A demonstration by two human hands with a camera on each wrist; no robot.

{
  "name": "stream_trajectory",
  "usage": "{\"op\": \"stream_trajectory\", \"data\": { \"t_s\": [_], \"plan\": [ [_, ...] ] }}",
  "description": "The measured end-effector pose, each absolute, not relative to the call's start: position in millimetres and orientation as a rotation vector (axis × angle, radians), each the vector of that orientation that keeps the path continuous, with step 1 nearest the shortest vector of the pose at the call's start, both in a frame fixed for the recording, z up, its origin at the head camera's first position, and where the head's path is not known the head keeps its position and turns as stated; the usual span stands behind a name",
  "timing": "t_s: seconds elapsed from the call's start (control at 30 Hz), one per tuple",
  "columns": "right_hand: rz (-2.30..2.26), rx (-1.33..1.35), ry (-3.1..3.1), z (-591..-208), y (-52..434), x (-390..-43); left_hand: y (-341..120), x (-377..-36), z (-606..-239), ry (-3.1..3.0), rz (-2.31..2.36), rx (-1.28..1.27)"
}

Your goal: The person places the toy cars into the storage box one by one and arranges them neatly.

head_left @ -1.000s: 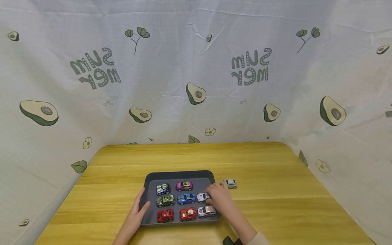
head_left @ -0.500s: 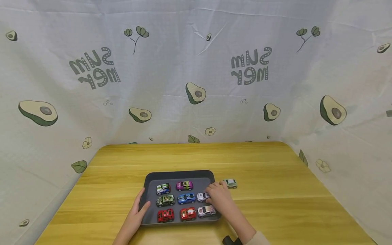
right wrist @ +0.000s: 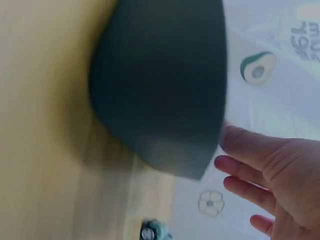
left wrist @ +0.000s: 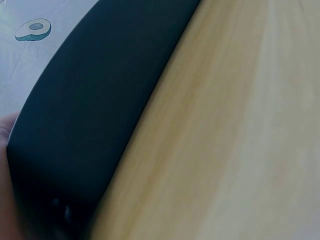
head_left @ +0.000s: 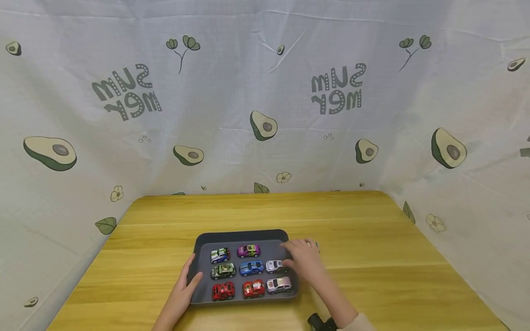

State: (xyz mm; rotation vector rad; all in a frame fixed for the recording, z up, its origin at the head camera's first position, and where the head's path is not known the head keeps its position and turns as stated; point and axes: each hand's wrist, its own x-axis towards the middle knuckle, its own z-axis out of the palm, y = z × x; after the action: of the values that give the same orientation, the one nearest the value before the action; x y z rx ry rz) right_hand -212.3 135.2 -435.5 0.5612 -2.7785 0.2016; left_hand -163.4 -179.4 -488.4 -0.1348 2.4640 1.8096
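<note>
A dark grey tray (head_left: 242, 236) on the table holds several toy cars in rows. My left hand (head_left: 182, 286) grips its left side, thumb over the rim and fingers along the outer wall. Over the right rim, my right hand (head_left: 305, 259) has loosely spread fingers and holds nothing. Nearest its thumb is a silver toy car (head_left: 273, 266), with a white and pink toy car (head_left: 279, 285) in front of it. A light green toy car (right wrist: 159, 231) stands on the table beyond the tray, mostly hidden behind the right hand in the head view.
The wooden table (head_left: 385, 239) reaches to a hanging curtain (head_left: 223, 92) with avocado prints at the back and sides. Also in the tray are a purple car (head_left: 249, 251), a blue car (head_left: 251, 268) and several others. A black device (head_left: 322, 322) sits by the right sleeve.
My right hand has let go of the silver car and moved right and slightly away, now covering most of the light green car. The left hand stays on the tray.
</note>
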Motion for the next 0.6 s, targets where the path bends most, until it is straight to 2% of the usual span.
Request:
{"op": "stream_trajectory", "data": {
  "t_s": [0.6],
  "plan": [
    [0.447,0.33,-2.877,-445,189,-244,-180,-163,-487,2.481,1.795,-0.132]
  ]
}}
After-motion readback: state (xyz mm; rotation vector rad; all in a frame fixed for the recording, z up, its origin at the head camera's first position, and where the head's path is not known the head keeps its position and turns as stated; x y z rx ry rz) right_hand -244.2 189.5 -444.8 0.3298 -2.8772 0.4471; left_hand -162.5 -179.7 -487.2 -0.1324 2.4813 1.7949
